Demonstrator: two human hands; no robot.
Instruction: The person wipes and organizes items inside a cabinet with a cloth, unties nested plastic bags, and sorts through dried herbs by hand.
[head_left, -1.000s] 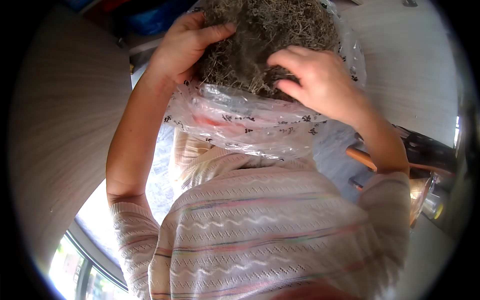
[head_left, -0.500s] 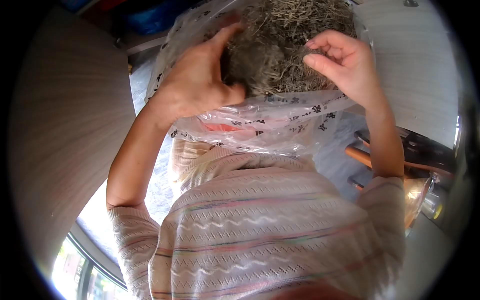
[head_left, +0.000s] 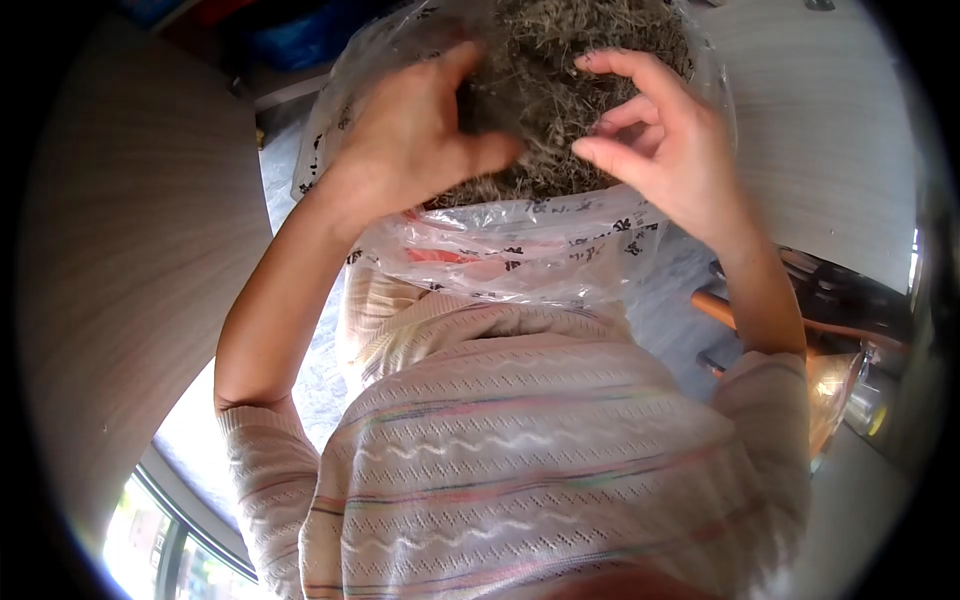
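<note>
The left hand [head_left: 405, 145] and right hand [head_left: 672, 140] are hovering spread at the stalks [head_left: 550, 115]; working lightly, inside the bag's [head_left: 565, 230] near edge, is probably limiting spills.

One head-worn camera looks steeply down, close above the left hand [head_left: 405, 145] and right hand [head_left: 675, 145].

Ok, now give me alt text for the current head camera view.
A person's left hand and right hand are open over dry, brownish plant material in a clear plastic bag with dark printing. The left is blurred, so contact is unclear. The person wears a pale knitted top with thin coloured stripes.
</note>
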